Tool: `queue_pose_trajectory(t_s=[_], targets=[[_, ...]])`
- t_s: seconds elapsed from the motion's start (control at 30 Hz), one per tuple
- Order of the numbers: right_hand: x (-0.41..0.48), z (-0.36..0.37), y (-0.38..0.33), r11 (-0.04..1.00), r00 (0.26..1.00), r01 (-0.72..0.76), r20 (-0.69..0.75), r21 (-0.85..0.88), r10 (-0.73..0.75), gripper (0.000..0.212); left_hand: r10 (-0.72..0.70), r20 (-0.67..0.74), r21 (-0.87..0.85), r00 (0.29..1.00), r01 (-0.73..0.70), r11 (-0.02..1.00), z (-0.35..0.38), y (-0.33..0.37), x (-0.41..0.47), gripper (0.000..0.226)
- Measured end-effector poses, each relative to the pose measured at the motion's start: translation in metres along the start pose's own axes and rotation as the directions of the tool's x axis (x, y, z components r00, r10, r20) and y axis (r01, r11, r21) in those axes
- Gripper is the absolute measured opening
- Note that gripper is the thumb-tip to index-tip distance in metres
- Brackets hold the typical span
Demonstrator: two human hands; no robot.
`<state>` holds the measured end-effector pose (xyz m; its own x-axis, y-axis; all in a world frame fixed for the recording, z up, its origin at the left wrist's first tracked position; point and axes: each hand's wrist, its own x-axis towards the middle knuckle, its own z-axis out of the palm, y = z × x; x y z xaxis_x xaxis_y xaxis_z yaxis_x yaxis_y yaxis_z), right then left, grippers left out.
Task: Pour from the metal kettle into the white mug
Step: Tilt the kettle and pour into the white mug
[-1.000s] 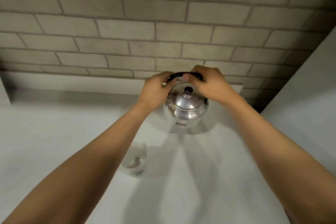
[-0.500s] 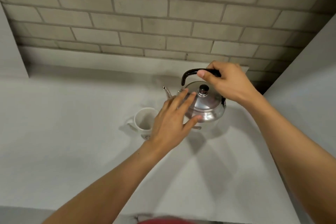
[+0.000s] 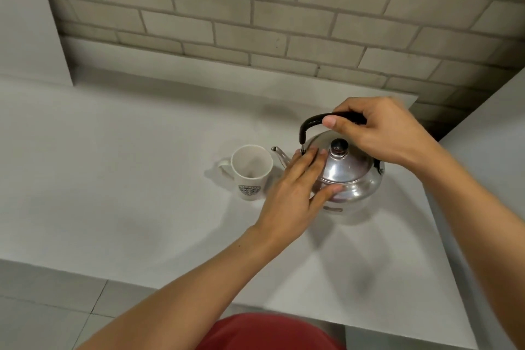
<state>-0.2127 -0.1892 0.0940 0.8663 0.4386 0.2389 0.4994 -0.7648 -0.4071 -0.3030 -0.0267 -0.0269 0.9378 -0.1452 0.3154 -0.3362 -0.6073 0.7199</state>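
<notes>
The metal kettle (image 3: 352, 176) stands on the white counter (image 3: 113, 179), lid on, its thin spout pointing left toward the white mug (image 3: 250, 170). The mug is upright just left of the spout, handle to the left, a dark emblem on its side. My right hand (image 3: 377, 131) is closed around the kettle's black handle from above. My left hand (image 3: 295, 190) lies flat against the kettle's left side and lid edge, fingers spread, gripping nothing. It hides part of the spout's base.
A brick wall (image 3: 255, 8) runs behind the counter. White panels rise at the left (image 3: 25, 23) and right (image 3: 488, 128). The counter's front edge (image 3: 85, 270) drops to a tiled floor (image 3: 42, 310). My red clothing (image 3: 270, 332) shows at the bottom.
My left hand let go of the handle and came to rest flat on the kettle's side. The view tilted down, and the mug now shows left of the spout.
</notes>
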Motion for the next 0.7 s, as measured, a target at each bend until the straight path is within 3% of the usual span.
queue_pose_trajectory(t_s=[0.3, 0.7], targets=[[0.018, -0.007, -0.036, 0.980, 0.981, 0.167, 0.113, -0.110, -0.155, 0.030, -0.040, -0.090, -0.161, 0.995, 0.025, 0.987, -0.004, 0.003, -0.007, 0.063], [0.039, -0.016, -0.071, 0.947, 0.952, 0.244, 0.240, -0.209, -0.192, 0.025, -0.104, -0.209, -0.295, 0.972, 0.038, 0.955, 0.001, 0.007, 0.000, 0.063]])
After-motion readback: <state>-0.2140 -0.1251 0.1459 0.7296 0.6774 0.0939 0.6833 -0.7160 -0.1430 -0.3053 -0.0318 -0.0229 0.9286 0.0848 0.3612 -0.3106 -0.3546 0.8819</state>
